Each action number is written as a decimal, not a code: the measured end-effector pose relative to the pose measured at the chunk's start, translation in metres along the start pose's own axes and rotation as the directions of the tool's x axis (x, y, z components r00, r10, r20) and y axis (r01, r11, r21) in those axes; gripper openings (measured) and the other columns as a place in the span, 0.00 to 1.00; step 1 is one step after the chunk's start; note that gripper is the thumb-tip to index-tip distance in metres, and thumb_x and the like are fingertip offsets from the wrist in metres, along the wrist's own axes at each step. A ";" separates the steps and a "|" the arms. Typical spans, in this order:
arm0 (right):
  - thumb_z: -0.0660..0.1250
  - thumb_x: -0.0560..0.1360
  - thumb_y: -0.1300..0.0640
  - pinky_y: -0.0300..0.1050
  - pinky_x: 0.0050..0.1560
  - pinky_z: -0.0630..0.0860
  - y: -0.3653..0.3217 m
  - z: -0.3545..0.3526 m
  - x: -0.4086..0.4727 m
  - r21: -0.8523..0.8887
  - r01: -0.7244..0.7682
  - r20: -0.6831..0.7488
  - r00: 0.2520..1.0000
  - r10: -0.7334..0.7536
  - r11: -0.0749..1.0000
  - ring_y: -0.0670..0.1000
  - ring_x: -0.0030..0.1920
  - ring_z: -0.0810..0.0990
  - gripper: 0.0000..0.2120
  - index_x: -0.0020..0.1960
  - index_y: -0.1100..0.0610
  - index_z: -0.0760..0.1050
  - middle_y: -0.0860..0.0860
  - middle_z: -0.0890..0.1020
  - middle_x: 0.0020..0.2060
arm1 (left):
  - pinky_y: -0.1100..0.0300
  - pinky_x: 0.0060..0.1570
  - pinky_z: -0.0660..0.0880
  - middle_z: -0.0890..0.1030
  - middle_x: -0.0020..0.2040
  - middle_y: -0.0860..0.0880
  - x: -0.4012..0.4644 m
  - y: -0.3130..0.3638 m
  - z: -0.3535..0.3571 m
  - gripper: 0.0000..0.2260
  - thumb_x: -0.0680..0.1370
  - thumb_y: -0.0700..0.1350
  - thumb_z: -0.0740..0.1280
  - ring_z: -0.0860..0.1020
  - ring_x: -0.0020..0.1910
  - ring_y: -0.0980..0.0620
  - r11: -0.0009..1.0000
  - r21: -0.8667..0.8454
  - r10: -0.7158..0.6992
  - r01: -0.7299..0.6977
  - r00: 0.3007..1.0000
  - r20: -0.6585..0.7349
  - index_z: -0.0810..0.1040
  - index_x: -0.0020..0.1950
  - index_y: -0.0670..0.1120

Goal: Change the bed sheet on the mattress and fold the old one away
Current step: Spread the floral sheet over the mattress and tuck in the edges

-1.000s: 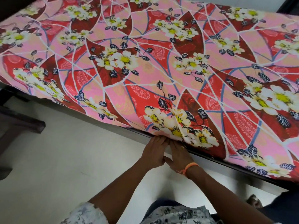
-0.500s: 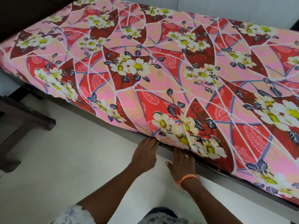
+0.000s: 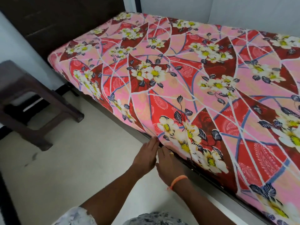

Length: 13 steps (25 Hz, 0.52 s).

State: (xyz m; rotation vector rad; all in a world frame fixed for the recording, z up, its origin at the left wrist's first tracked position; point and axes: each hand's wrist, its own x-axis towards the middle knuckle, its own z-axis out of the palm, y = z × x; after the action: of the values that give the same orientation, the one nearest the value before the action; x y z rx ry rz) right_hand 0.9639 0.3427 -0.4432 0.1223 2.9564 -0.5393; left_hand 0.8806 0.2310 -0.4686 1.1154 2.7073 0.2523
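Observation:
A pink and red bed sheet (image 3: 186, 82) with white and yellow flowers covers the whole mattress, top and near side. My left hand (image 3: 146, 155) and my right hand (image 3: 168, 161) lie side by side at the sheet's lower edge, where the mattress meets the dark bed frame (image 3: 209, 177). The fingers of both hands are straight and press the sheet's edge in under the mattress; the fingertips are partly hidden by the cloth. My right hand wears a ring and an orange wristband. No other sheet is in view.
A dark brown stool (image 3: 30, 101) stands on the pale floor (image 3: 73, 168) to the left of the bed. A dark headboard (image 3: 65, 21) rises at the bed's far left end. A white wall (image 3: 227, 8) runs behind the bed.
The view has swung left and pulled back, now showing the headboard and stool. My hands, slightly apart half a second ago, have come together again at the sheet's lower edge.

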 end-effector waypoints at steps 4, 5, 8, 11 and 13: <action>0.63 0.78 0.44 0.50 0.73 0.63 0.014 0.017 0.025 -0.061 -0.050 0.006 0.999 0.051 0.997 0.58 0.76 0.58 0.40 0.79 0.60 0.47 0.58 0.58 0.77 | 0.42 0.74 0.39 0.37 0.79 0.48 -0.005 -0.025 -0.008 0.44 0.77 0.48 0.68 0.35 0.77 0.48 0.972 0.231 0.014 -0.034 0.996 0.088 0.39 0.81 0.46; 0.63 0.77 0.43 0.50 0.72 0.65 0.011 0.022 0.028 -0.088 -0.077 0.003 0.997 0.077 0.993 0.58 0.75 0.60 0.39 0.78 0.60 0.50 0.58 0.60 0.76 | 0.42 0.74 0.38 0.36 0.78 0.49 -0.002 -0.035 -0.006 0.44 0.77 0.51 0.67 0.34 0.76 0.48 0.967 0.247 0.036 -0.063 0.993 0.113 0.38 0.81 0.46; 0.68 0.74 0.44 0.51 0.64 0.72 -0.011 0.031 0.046 -0.107 -0.242 -0.033 0.970 0.239 0.964 0.58 0.68 0.71 0.34 0.74 0.58 0.64 0.56 0.72 0.69 | 0.40 0.76 0.50 0.55 0.80 0.44 0.016 -0.063 0.003 0.39 0.75 0.55 0.67 0.52 0.80 0.44 0.967 0.184 0.155 -0.178 0.979 0.134 0.55 0.80 0.42; 0.76 0.64 0.48 0.55 0.48 0.77 -0.038 0.028 0.078 -0.224 -0.422 -0.077 0.906 0.416 0.878 0.61 0.48 0.80 0.23 0.56 0.57 0.79 0.56 0.81 0.49 | 0.45 0.62 0.74 0.81 0.60 0.42 0.040 -0.089 0.003 0.21 0.70 0.43 0.63 0.75 0.63 0.41 0.905 0.041 0.425 -0.423 0.905 -0.040 0.79 0.62 0.41; 0.79 0.57 0.49 0.57 0.44 0.76 -0.053 0.040 0.085 -0.249 -0.514 -0.096 0.856 0.507 0.821 0.64 0.42 0.79 0.26 0.52 0.60 0.81 0.59 0.80 0.44 | 0.47 0.55 0.76 0.80 0.54 0.43 0.052 -0.107 0.000 0.19 0.69 0.41 0.62 0.75 0.56 0.42 0.856 -0.069 0.504 -0.513 0.856 -0.111 0.80 0.58 0.42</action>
State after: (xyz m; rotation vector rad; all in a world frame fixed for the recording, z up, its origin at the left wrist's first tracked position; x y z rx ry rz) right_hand 0.8796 0.2834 -0.4743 0.8680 2.7994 -0.0622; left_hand 0.7721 0.1927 -0.5000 1.8156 2.3800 0.5167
